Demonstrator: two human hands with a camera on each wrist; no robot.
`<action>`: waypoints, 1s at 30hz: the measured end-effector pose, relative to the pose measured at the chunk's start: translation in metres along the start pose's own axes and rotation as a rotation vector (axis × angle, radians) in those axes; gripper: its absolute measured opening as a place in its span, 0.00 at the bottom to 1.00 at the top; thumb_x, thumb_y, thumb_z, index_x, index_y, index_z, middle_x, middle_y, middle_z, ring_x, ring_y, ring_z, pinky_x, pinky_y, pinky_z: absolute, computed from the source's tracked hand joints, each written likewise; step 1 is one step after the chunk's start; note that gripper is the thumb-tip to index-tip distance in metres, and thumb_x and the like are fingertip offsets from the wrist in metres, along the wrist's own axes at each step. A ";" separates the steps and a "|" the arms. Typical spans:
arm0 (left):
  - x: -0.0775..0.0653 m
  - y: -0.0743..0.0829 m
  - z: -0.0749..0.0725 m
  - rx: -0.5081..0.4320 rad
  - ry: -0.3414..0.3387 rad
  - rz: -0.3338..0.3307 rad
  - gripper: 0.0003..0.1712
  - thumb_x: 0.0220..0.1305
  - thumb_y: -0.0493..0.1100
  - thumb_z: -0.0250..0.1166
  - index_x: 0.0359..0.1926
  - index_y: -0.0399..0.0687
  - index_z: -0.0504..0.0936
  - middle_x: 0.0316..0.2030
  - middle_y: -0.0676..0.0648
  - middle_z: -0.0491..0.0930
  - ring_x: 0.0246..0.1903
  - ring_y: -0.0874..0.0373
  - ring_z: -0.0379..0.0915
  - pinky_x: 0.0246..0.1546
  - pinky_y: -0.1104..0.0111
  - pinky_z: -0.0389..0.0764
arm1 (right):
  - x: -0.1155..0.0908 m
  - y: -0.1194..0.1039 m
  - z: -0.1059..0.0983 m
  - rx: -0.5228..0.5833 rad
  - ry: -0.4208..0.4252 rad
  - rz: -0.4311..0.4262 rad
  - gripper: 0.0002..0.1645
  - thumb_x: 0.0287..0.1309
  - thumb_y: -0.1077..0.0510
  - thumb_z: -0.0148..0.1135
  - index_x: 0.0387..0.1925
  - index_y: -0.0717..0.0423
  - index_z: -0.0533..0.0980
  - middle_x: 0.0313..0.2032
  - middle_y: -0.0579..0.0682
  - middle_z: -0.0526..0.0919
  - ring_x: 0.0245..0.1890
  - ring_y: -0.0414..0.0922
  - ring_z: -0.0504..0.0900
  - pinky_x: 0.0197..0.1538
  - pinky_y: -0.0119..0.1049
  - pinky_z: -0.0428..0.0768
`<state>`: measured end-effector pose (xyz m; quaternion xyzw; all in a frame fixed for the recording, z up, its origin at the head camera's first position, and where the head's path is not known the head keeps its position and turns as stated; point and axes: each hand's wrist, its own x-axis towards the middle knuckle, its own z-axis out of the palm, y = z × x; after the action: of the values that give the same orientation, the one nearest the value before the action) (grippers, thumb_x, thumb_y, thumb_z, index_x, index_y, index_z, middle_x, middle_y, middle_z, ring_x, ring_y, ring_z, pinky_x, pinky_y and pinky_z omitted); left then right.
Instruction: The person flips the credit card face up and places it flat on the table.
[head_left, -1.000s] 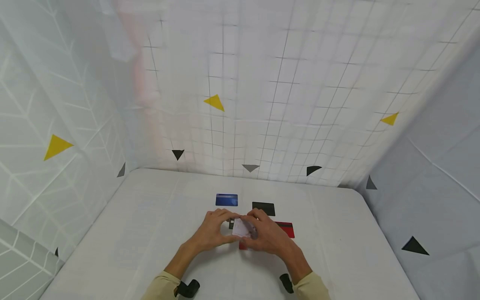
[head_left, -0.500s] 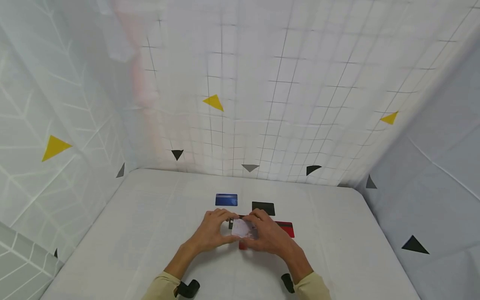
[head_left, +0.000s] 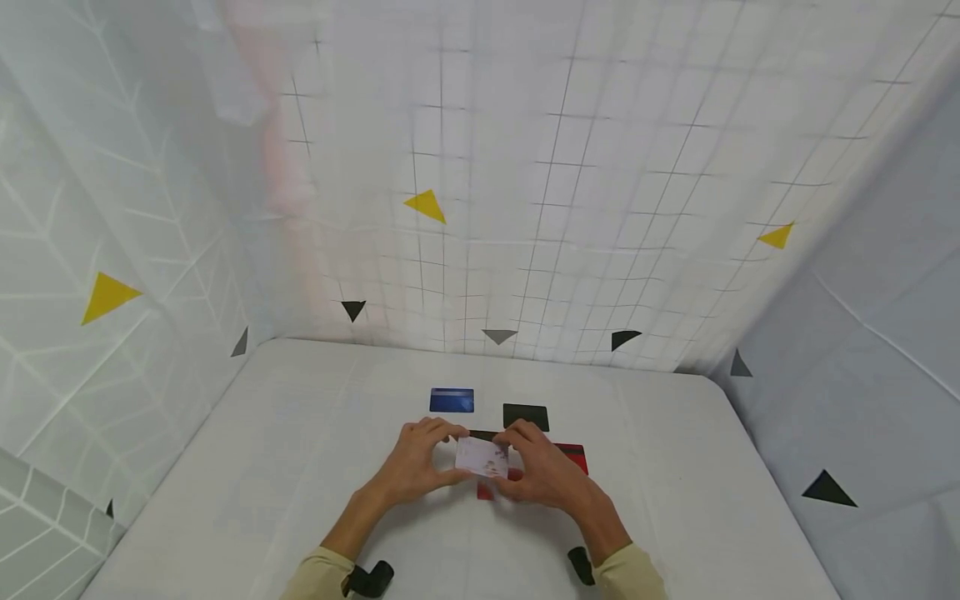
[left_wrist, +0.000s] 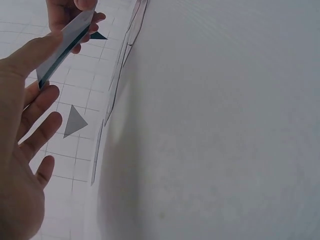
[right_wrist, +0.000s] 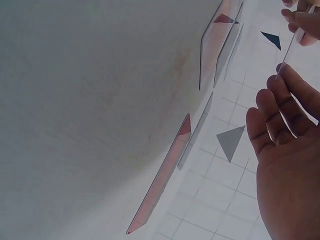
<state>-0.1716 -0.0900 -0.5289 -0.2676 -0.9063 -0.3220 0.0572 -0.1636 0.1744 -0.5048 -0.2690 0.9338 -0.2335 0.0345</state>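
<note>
Both hands hold a pale pinkish plastic card with a printed pattern, raised over the middle of the white table. My left hand pinches its left end between thumb and forefinger, the other fingers loosely spread in the left wrist view. At the right end, my right hand grips the card by its edges. Just behind it shows part of a dark card. Below the held card a piece of a red card peeks out, the rest hidden by the right hand and the pale card.
A blue card and a black card lie farther back on the table. Beyond the right hand is a red card with a dark stripe. White sheeting with a grid rises behind the table.
The pale card has shifted slightly left with the left hand. The right hand's fingers have moved toward its right end, so more of the card's face shows.
</note>
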 end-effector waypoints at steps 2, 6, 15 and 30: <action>-0.001 0.000 0.000 0.004 -0.002 0.000 0.36 0.53 0.68 0.73 0.61 0.64 0.79 0.52 0.64 0.78 0.49 0.64 0.70 0.56 0.55 0.63 | 0.000 0.001 0.000 0.011 -0.002 0.004 0.36 0.52 0.40 0.74 0.61 0.43 0.74 0.54 0.40 0.71 0.52 0.40 0.70 0.55 0.40 0.79; -0.003 -0.003 0.001 0.013 -0.011 -0.004 0.36 0.53 0.65 0.74 0.62 0.63 0.79 0.52 0.62 0.78 0.49 0.62 0.71 0.55 0.54 0.64 | -0.001 0.001 0.001 0.025 0.002 0.000 0.35 0.52 0.41 0.74 0.60 0.43 0.74 0.53 0.40 0.71 0.52 0.43 0.72 0.55 0.42 0.79; -0.006 -0.005 0.000 0.034 0.004 -0.010 0.37 0.53 0.63 0.76 0.62 0.61 0.79 0.51 0.61 0.79 0.49 0.58 0.73 0.54 0.53 0.65 | 0.001 0.002 0.003 -0.012 0.021 -0.022 0.35 0.52 0.41 0.74 0.60 0.44 0.74 0.53 0.42 0.71 0.50 0.40 0.69 0.54 0.40 0.79; -0.011 -0.016 -0.010 0.065 -0.002 -0.027 0.33 0.49 0.63 0.78 0.56 0.66 0.81 0.46 0.65 0.79 0.47 0.62 0.73 0.54 0.53 0.64 | 0.014 -0.003 0.006 -0.053 -0.051 -0.022 0.33 0.51 0.39 0.74 0.59 0.41 0.77 0.51 0.39 0.73 0.49 0.39 0.70 0.54 0.41 0.78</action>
<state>-0.1710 -0.1116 -0.5330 -0.2536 -0.9199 -0.2929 0.0606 -0.1733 0.1622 -0.5084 -0.2861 0.9354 -0.2022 0.0484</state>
